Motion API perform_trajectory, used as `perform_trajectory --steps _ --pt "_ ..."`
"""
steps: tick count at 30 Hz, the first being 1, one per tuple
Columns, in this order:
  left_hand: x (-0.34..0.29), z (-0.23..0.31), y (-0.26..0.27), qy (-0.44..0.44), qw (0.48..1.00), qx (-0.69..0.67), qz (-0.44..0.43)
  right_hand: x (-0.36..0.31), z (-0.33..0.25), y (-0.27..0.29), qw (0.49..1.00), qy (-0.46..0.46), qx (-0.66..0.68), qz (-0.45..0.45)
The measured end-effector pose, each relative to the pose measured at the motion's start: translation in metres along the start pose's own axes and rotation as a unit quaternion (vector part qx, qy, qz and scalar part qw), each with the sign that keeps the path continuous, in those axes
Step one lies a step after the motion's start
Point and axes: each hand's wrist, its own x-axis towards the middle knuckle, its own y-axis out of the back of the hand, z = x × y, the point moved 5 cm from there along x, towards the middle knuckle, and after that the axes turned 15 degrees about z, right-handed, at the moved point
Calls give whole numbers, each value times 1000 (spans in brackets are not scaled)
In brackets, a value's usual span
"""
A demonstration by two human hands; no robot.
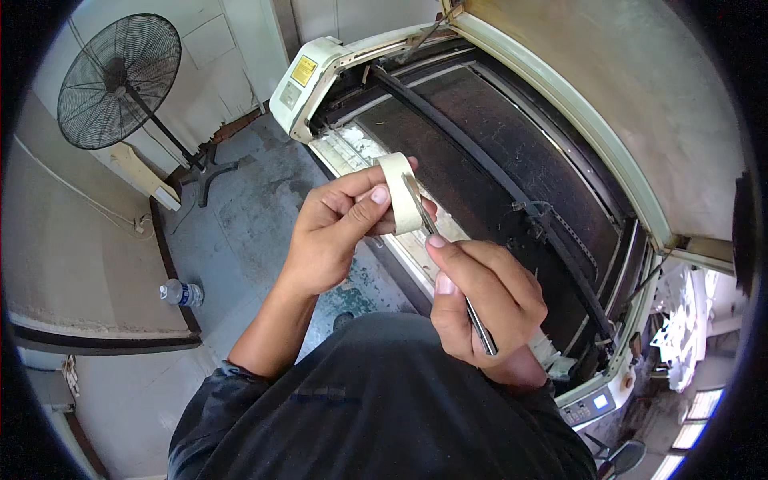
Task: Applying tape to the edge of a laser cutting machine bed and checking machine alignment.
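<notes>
My left hand point(328, 228) grips a cream roll of masking tape point(398, 196), its thumb on the near side and its fingers reaching through and behind the ring. From the right, my right hand point(488, 300) pinches a slim metal tool point(478, 324) that resembles tweezers. Its far end meets the right edge of the tape roll, close to the left fingertips. Whether that end touches the tape or passes inside the ring, I cannot tell. Both hands are held up in front of my dark shirt, above the front edge of a large open machine.
The machine has a dark flat bed point(472, 136), a long crossbar point(480, 164) and a raised lid point(632, 88). A control panel point(592, 406) sits at its near right corner. To the left stand a black floor fan point(118, 80) and a plastic bottle point(182, 294) on the floor.
</notes>
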Motion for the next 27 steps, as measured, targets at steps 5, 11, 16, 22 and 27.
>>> perform_trajectory --steps 5,11,16,22,27 --pt "1 2 -2 -7 1000 -3 9 6 -1 -2 1000 14 -2 -15" --pt "2 2 -1 -27 1000 5 14 7 -3 0 1000 11 5 -25" --pt "4 4 2 -28 999 13 12 7 -5 2 999 21 10 -23" --pt "4 6 3 -8 1000 -19 1 5 -4 2 999 17 15 -31" --pt "4 7 1 4 999 -29 12 2 -4 3 999 24 1 -26"
